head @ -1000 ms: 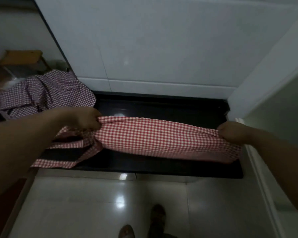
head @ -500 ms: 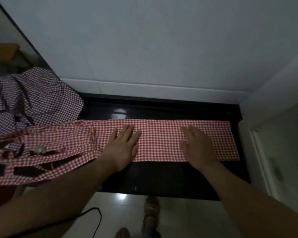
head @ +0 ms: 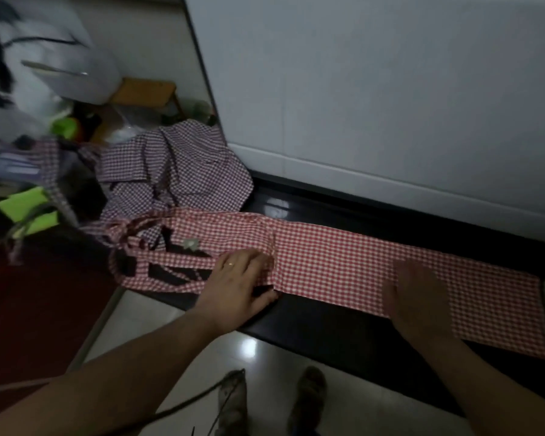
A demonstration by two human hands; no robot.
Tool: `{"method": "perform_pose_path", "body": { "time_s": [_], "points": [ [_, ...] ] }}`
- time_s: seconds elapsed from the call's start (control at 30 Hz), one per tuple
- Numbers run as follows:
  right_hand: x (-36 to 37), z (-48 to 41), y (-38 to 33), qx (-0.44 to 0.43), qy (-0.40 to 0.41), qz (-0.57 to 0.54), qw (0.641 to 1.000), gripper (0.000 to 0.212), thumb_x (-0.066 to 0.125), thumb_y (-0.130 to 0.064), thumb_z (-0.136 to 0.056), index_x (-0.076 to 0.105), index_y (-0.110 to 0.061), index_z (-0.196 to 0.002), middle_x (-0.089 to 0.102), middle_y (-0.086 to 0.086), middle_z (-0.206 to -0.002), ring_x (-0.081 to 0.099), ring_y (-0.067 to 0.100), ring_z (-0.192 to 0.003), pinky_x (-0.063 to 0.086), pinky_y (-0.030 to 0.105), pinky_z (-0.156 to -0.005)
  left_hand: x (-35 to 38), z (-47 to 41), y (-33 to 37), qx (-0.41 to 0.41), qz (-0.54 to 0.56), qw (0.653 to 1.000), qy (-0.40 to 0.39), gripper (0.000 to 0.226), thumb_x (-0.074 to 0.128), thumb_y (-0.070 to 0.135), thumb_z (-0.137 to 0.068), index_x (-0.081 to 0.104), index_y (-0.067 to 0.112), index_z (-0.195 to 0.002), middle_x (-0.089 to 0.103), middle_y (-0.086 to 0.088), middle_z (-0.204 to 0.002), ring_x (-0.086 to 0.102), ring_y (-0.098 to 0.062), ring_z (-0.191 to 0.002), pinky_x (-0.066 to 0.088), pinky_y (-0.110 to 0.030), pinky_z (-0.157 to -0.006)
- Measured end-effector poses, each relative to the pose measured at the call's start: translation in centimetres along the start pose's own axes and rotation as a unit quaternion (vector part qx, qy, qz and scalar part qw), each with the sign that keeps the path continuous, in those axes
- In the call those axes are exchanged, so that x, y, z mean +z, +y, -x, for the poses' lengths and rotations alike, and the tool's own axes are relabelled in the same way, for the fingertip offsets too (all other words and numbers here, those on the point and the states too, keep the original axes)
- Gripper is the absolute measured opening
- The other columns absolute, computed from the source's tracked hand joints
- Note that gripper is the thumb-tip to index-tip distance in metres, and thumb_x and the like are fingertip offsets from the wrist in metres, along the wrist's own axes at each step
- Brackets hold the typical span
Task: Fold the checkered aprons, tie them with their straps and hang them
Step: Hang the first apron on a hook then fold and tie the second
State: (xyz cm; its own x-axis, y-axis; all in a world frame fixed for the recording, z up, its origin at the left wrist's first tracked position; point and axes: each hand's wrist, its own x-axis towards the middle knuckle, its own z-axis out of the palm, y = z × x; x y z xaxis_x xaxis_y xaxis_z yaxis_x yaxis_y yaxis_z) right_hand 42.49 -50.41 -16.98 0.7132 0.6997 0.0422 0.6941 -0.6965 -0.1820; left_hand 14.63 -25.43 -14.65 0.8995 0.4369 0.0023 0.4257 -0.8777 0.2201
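A red-and-white checkered apron (head: 337,262) lies folded into a long narrow strip along a black glossy ledge (head: 343,328). Its straps (head: 158,265) lie loose in loops at the left end. My left hand (head: 236,284) rests flat with fingers spread where the strip meets the straps. My right hand (head: 419,294) lies flat on the strip farther right. A dark purple checkered apron (head: 177,171) sits crumpled at the left end of the ledge, behind the straps.
A white tiled wall (head: 375,96) rises behind the ledge. Blurred clutter, green items (head: 29,206) and a wooden stool (head: 145,92) sit at the left. A pale tiled floor (head: 177,347), my feet and a dark cable lie below.
My hands let go of the apron's ends, laid it flat on the ledge and pressed on it. Since then both moved apart, the left toward the straps. The view has turned left.
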Motion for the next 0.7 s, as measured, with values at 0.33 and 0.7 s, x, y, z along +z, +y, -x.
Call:
{"method": "perform_pose_path", "body": {
  "time_s": [0.33,0.7],
  "points": [
    [1.8,-1.6,-20.3,-0.147,-0.180,-0.112,0.966,0.057,0.056,-0.042,-0.098,0.042,-0.030,-0.153,0.054,0.004,-0.134,0.054,0.023,-0.119,0.045,0.039,-0.104,-1.7,4.8,-13.1,-0.058,-0.090,0.989,-0.098,0.049,0.054,0.039,-0.081,0.061,0.023,-0.126,0.061,-0.008,-0.112,0.062,-0.035,-0.102,0.044,-0.047,-0.090],
    [0.4,-2.3,-24.1,-0.162,-0.115,0.004,0.980,0.046,0.055,-0.045,-0.098,0.054,-0.019,-0.136,0.058,0.010,-0.130,0.059,0.026,-0.111,0.050,0.041,-0.096,-9.2,1.7,-18.4,0.000,-0.062,0.956,-0.287,0.067,0.052,0.061,-0.076,0.047,0.038,-0.139,0.067,0.004,-0.125,0.065,-0.024,-0.112,0.043,-0.041,-0.098]
  ]
}}
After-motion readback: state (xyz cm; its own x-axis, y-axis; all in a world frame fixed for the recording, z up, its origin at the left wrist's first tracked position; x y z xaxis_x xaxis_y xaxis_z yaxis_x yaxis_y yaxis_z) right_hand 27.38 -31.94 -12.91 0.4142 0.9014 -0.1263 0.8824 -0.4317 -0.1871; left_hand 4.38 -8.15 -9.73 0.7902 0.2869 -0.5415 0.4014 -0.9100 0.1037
